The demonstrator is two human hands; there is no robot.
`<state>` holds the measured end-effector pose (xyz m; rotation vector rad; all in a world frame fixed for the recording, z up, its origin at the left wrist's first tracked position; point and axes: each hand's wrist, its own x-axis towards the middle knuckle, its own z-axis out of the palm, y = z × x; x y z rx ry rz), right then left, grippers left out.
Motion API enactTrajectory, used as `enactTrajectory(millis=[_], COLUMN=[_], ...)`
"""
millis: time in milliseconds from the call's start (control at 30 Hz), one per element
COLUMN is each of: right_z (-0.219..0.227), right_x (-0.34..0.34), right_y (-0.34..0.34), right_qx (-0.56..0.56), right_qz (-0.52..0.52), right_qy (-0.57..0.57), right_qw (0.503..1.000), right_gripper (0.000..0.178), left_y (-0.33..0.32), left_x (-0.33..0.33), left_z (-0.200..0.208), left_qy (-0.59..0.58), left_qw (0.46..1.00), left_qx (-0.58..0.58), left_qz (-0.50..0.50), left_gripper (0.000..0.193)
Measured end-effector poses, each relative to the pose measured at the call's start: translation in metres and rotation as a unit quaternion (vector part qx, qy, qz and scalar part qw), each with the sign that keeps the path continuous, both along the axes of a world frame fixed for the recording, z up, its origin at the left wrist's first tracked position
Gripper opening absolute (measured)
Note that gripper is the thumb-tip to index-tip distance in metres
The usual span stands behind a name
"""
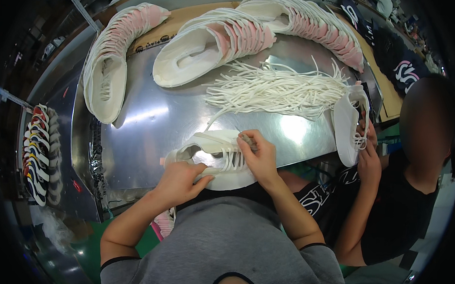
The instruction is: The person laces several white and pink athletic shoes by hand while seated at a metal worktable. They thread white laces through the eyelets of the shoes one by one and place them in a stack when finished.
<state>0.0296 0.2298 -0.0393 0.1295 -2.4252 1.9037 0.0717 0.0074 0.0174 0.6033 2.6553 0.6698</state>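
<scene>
White shoe upper (214,159) is lying at the six o'clock edge of the steel table (153,119), right against our body, and we are holding it flat there so the lace rows are facing up at us. Our left hand (178,183) is pressing down on its near side at seven o'clock, fingers curled closed over the edge, pinning it so it is not sliding. Our right hand (259,155) is working at the lacing, thumb and fingertips pinched shut on a white lace (227,123) that is trailing off toward twelve o'clock. That lace is running up to the loose bundle of laces (277,88) spread at one o'clock, which is sitting within easy reach. Beyond it, three nested stacks of uppers (216,46) are fanning across the far side from ten to two o'clock. At three o'clock a co-worker's hands (368,152) are gripping another white upper (347,123), tilted on end against the table edge, apparently for the same lacing.
</scene>
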Motion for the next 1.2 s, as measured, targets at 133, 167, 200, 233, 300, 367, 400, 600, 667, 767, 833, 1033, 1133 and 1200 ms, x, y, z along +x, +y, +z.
enactTrajectory(millis=[133,167,200,233,300,367,400,600,667,767,833,1033,1133,1200], right_z=[-0.006,-0.001,0.007,0.011,0.009,0.01,0.013,0.0,-0.005,-0.004,0.001,0.001,0.005,0.011], right_x=[-0.003,-0.002,0.0,0.001,-0.003,-0.01,-0.013,-0.025,-0.019,-0.018,-0.019,-0.019,-0.02,-0.015], right_y=[0.004,0.004,0.004,0.004,0.002,0.0,0.0,0.003,0.006,0.013,0.014,0.009,0.0,-0.017], right_qx=[-0.045,-0.04,-0.032,-0.024,-0.028,-0.026,-0.019,-0.014,-0.055,-0.175,-0.29,-0.288,-0.283,-0.301], right_qz=[0.042,0.045,0.065,0.084,0.081,0.091,0.096,0.163,0.156,0.081,0.0,0.04,0.088,0.1], right_qy=[-0.036,-0.033,-0.055,-0.077,-0.087,-0.106,-0.104,-0.059,-0.058,-0.098,-0.15,-0.113,-0.137,-0.143], right_qw=[0.997,0.998,0.996,0.993,0.993,0.99,0.99,0.985,0.985,0.976,0.945,0.95,0.945,0.937], right_gripper=[0.017,0.017,0.017,0.016,0.017,0.018,0.018,0.017,0.015,0.013,0.013,0.016,0.017,0.017], left_y=[0.008,0.014,0.017,0.02,0.024,0.025,0.024,0.021,0.014,-0.005,-0.006,0.007,0.001,-0.024], left_x=[-0.006,-0.012,-0.019,-0.026,-0.034,-0.035,-0.036,-0.038,-0.046,-0.045,-0.026,0.056,0.05,0.042], left_z=[-0.011,-0.013,-0.005,-0.005,-0.01,-0.018,-0.02,-0.027,-0.027,-0.027,-0.027,-0.083,-0.065,-0.058], left_qy=[0.048,0.055,0.046,0.057,0.072,0.122,0.124,0.192,0.226,0.262,0.34,0.1,-0.115,-0.378], left_qw=[0.968,0.935,0.948,0.959,0.966,0.961,0.959,0.954,0.949,0.93,0.903,0.786,0.652,0.361], left_qx=[0.205,0.277,0.224,0.184,0.153,0.163,0.169,0.135,0.147,0.223,0.208,0.458,0.61,0.81], left_qz=[0.135,0.214,0.221,0.208,0.196,0.188,0.193,0.188,0.165,0.131,0.158,0.403,0.435,0.267], left_gripper=[0.024,0.024,0.024,0.024,0.024,0.023,0.023,0.02,0.012,0.02,0.033,0.067,0.06,0.056])
